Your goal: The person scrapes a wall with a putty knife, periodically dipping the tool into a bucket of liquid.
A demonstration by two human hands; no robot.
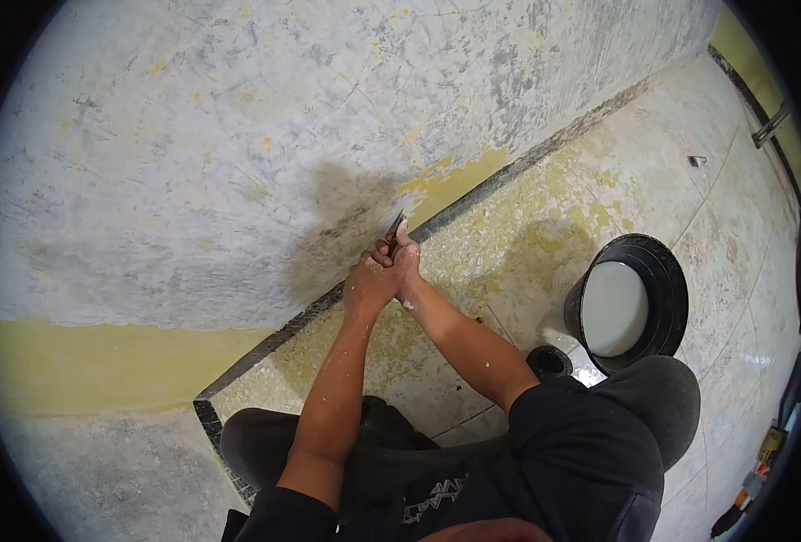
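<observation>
Both my hands are together at the foot of the wall point(238, 181), closed round one scraper point(396, 223). Its dark, thin blade points up and touches or nearly touches the wall beside a patch of yellow paint point(459, 188). My left hand point(369, 282) wraps the lower part, its fingers overlapping my right hand. My right hand point(407, 260) grips from the right, thumb up along the tool. The handle is mostly hidden by my fingers. White flecks cling to both hands and forearms.
A black bucket point(676, 298) of whitish liquid stands by my right knee, next to a small black container point(549, 362). Yellow paint flakes point(455, 271) cover the floor by the dark skirting strip point(279, 341). Several tools point(757, 479) lie at the far right.
</observation>
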